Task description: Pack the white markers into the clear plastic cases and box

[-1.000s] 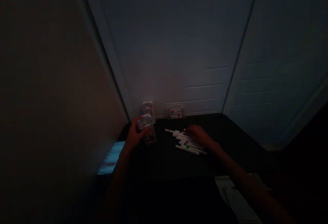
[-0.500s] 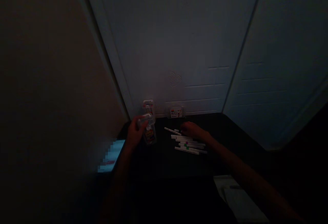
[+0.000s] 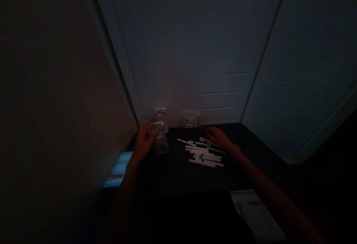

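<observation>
While pinching a clear case (image 3: pixel 161 144) left of the white pens (image 3: pixel 205 155) in the left hand (image 3: pixel 142 140), holds the right hand (image 3: pixel 219 137) at the pens' far side with fingers curled; cannot tell whether gripping one

Pens (image 3: pixel 203 155) blocking middle, wall (image 3: pixel 181 50) behind, front tabletop (image 3: pixel 173 177) open

It's very dim in here: cool bluish-grey light lies faintly on the panelled wall (image 3: pixel 178 43), while the brownish side wall (image 3: pixel 55 87) and black tabletop (image 3: pixel 170 175) sink into gloom, the lower corners nearly black. The brightest spot is a pale blue patch (image 3: pixel 120 169) at lower left, its edge broken into blocky pixels; the white pens (image 3: pixel 206 156) show dully, and print on the clear pack (image 3: pixel 160 145) blurs past reading
</observation>
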`<state>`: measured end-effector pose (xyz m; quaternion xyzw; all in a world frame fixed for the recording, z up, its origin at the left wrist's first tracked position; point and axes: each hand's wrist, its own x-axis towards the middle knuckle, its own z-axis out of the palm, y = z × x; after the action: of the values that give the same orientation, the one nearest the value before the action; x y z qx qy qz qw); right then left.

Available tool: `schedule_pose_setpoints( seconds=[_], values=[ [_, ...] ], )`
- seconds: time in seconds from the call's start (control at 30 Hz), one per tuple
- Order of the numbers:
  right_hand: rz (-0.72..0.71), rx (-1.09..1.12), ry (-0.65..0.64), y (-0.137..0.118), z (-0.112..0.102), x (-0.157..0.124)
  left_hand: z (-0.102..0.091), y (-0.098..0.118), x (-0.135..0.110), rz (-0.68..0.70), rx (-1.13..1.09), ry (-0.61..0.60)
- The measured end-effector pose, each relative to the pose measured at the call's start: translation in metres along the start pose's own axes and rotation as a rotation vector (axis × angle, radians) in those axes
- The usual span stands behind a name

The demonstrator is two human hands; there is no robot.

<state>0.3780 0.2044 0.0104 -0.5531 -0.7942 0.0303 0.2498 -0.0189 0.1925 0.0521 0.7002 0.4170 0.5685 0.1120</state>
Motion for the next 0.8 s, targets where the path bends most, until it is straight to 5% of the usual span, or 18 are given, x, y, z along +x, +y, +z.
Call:
schedule_pose_setpoints(
  seconds=[0.17, 0.33, 0.57, 0.8],
  values=[
    [0.062, -0.003, 0.114, 0.025, 0.005, -0.008, -0.003, -0.019, 0.015, 0.031, 0.044, -0.025],
    [0.034, -0.026, 0.195, 0.015, 0.011, 0.018, -0.001, -0.035, 0.028, 0.059, 0.023, 0.003],
    [-0.001, -0.139, 0.154, -0.020, 0.004, 0.071, 0.009, -0.025, 0.019, 0.051, 0.076, 0.082],
    [0.086, -0.237, 0.114, -0.031, 0.000, 0.092, 0.014, -0.011, 0.001, -0.031, 0.010, 0.159]
  ],
)
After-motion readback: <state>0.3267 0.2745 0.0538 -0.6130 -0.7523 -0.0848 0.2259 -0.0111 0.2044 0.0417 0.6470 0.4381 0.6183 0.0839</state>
